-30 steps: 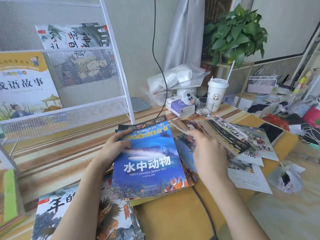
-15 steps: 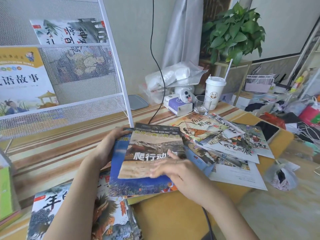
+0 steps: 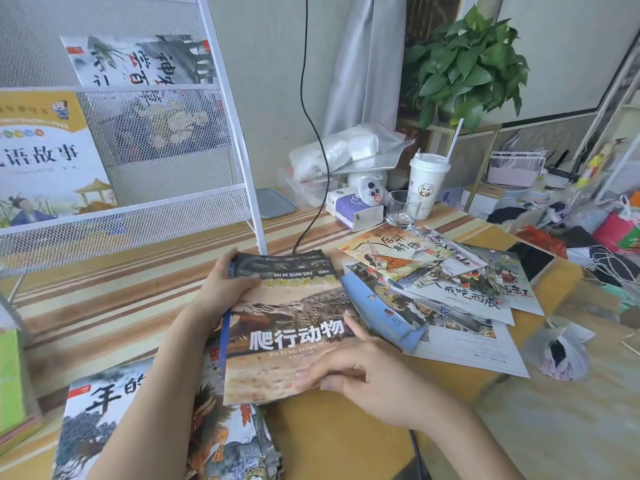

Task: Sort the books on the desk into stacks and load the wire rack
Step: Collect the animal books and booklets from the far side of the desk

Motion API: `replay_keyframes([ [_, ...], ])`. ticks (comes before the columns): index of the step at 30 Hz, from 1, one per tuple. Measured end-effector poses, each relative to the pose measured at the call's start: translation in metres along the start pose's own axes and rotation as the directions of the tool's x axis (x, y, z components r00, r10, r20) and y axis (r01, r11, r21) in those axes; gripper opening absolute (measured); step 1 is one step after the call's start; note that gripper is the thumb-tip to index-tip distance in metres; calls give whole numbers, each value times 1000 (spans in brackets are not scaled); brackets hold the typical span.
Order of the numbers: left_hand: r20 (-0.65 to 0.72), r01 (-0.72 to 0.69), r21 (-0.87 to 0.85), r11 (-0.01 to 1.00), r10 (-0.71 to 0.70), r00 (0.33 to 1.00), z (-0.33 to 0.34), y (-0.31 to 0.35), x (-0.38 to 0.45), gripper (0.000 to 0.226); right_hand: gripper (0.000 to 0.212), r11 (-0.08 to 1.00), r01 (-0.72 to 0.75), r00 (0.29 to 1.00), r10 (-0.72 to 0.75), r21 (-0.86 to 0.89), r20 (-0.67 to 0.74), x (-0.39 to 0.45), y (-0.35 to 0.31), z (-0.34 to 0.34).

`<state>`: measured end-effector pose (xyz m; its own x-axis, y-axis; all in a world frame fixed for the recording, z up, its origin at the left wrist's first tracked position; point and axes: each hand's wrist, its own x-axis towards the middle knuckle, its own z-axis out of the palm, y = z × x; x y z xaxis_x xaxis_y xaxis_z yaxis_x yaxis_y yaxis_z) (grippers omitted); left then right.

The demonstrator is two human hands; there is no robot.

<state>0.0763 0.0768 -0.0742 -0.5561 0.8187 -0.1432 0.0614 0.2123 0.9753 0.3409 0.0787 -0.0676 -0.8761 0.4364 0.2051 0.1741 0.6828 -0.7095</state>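
Note:
A brown reptile book (image 3: 287, 327) lies on top of a small stack at the desk's middle, the blue sea-animal book's edge showing under it at the left. My left hand (image 3: 221, 289) grips the stack's upper left corner, thumb on the cover. My right hand (image 3: 360, 365) rests on the reptile book's lower right part, fingers loosely bent. A spread of loose picture books (image 3: 433, 282) lies fanned out to the right. Another stack (image 3: 104, 410) with a dragon cover sits near my left forearm. The white wire rack (image 3: 180, 209) stands at the back left and holds a yellow story book (image 3: 45, 161) and another book (image 3: 138, 60).
A black cable (image 3: 311, 133) hangs down to the desk behind the stack. A glass (image 3: 403, 207), a paper cup with straw (image 3: 427, 181), a tissue box (image 3: 353, 211) and plastic bags stand at the back. A phone (image 3: 530, 259) lies right. Green books (image 3: 10, 379) sit far left.
The reptile book has come from the right-hand spread onto the blue sea-animal book and now covers it. My right hand slid down to its lower right edge.

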Motion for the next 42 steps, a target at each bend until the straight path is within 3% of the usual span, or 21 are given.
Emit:
replay_keyframes([
  [2, -46, -91, -73, 993, 88, 995, -1, 4, -2, 81, 27, 986, -103, 995, 99, 135, 35, -1, 5, 1],
  [4, -80, -213, -105, 971, 206, 975, 0, 16, -8, 86, 43, 958, -100, 982, 139, 270, -130, 3, 10, -3],
  [6, -101, -337, -123, 934, 326, 940, 3, 34, -17, 85, 60, 939, -125, 905, 240, 320, -352, 14, 16, -12],
  [8, -103, -451, -159, 878, 439, 892, 7, 55, -32, 84, 76, 878, -182, 818, 385, 442, -428, 31, 20, -23],
  [9, -101, -510, -170, 843, 500, 860, 11, 65, -41, 83, 76, 834, -202, 807, 439, 514, -396, 40, 21, -31],
  [11, -107, -615, -157, 772, 606, 788, 17, 81, -58, 78, 48, 793, -179, 834, 437, 582, -338, 55, 18, -46],
  [13, -134, -708, -72, 703, 696, 705, 24, 93, -72, 64, 31, 813, -64, 825, 370, 579, -427, 65, 17, -60],
  [16, -212, -784, 106, 612, 784, 584, 33, 102, -81, 45, 28, 830, 119, 781, 260, 544, -568, 70, 16, -73],
  [18, -222, -804, 137, 578, 809, 544, 36, 100, -80, 44, 34, 864, 132, 767, 222, 487, -602, 67, 20, -74],
  [21, -177, -808, 14, 590, 796, 578, 38, 92, -79, 43, 53, 877, 98, 787, 221, 470, -576, 60, 20, -72],
  [23, -218, -777, -71, 625, 751, 624, 35, 93, -80, 34, 60, 893, 90, 811, 191, 441, -553, 62, 9, -72],
  [25, -275, -695, -242, 678, 638, 719, 30, 104, -81, 28, 48, 887, 72, 818, 209, 456, -536, 70, -1, -74],
  [27, -257, -559, -444, 700, 498, 828, 25, 113, -76, 43, 36, 847, 56, 807, 274, 529, -523, 81, -9, -74],
  [30, -166, -383, -510, 770, 349, 922, 21, 117, -70, 44, 16, 806, 59, 800, 315, 589, -511, 89, -12, -74],
  [32, -170, -368, -451, 813, 327, 930, 18, 111, -67, 43, 17, 775, 66, 814, 322, 629, -483, 88, -12, -77],
  [35, -100, -409, -317, 856, 398, 912, 9, 104, -75, 55, 61, 779, 83, 835, 286, 622, -470, 85, -7, -78],
  [37, -11, -443, -219, 870, 451, 892, 10, 93, -86, 39, 76, 787, 100, 825, 277, 609, -493, 85, -1, -76],
  [39, -42, -514, -81, 854, 513, 858, 13, 80, -92, 15, 74, 805, 91, 806, 286, 586, -518, 86, -1, -74],
  [42, -98, -591, 17, 806, 590, 801, 15, 68, -84, 44, 91, 795, -40, 893, 300, 605, -335, 81, 5, -78],
])
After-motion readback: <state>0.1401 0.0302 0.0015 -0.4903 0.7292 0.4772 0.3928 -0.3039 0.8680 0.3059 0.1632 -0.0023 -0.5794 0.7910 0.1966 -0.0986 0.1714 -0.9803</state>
